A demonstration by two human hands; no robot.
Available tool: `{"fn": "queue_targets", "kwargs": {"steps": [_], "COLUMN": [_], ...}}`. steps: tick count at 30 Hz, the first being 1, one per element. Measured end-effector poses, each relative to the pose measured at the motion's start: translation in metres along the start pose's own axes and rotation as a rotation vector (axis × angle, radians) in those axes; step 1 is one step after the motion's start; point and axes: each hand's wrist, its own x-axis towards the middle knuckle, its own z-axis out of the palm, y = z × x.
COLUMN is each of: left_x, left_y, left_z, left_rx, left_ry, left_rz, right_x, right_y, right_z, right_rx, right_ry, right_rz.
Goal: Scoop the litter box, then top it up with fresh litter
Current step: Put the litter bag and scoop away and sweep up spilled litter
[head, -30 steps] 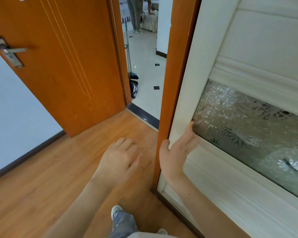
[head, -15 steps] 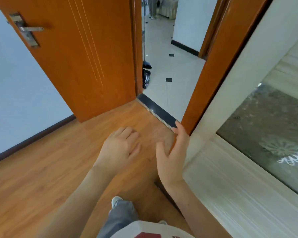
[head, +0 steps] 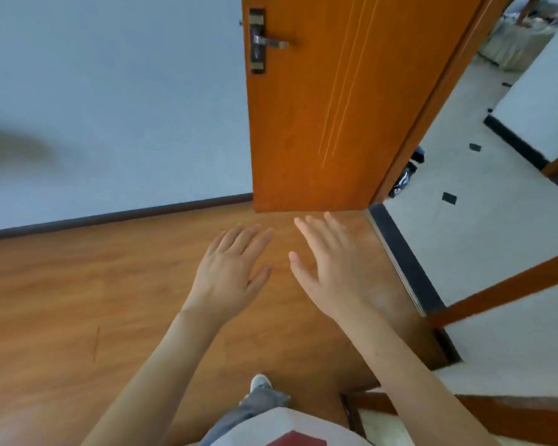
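Note:
No litter box, scoop or litter bag shows in the head view. My left hand (head: 234, 268) hovers over the wooden floor with its fingers spread and straight, holding nothing. Beside it, my right hand (head: 331, 263) is also stretched out flat and empty, apart from the door frame at the right.
An orange wooden door (head: 329, 101) with a metal handle (head: 266, 43) stands open ahead. A dark threshold strip (head: 403, 259) leads to a white tiled hallway (head: 484, 220). A black bag (head: 406, 175) lies behind the door. Pale wall (head: 110, 101) fills the left. My shoe (head: 260, 383) is below.
My right hand let go of the white sliding door's edge and moved left into open air. The view swung left, so the white door left the frame. The left hand's fingers straightened.

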Motion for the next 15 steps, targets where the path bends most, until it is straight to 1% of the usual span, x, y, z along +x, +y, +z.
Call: {"fn": "queue_targets", "kwargs": {"steps": [6,15], "left_x": [-0.012,-0.018], "left_y": [-0.089,-0.172], "left_z": [-0.021,-0.019], "left_rx": [0.020,0.030], "left_ry": [0.042,0.118], "left_rz": [-0.277,-0.661], "right_x": [0.086,0.191], "right_y": [-0.064,-0.123], "right_z": [0.054,0.118], "right_rx": [0.053,0.136], "right_ry": [-0.120,-0.251], "right_rz": [-0.230,-0.554]}}
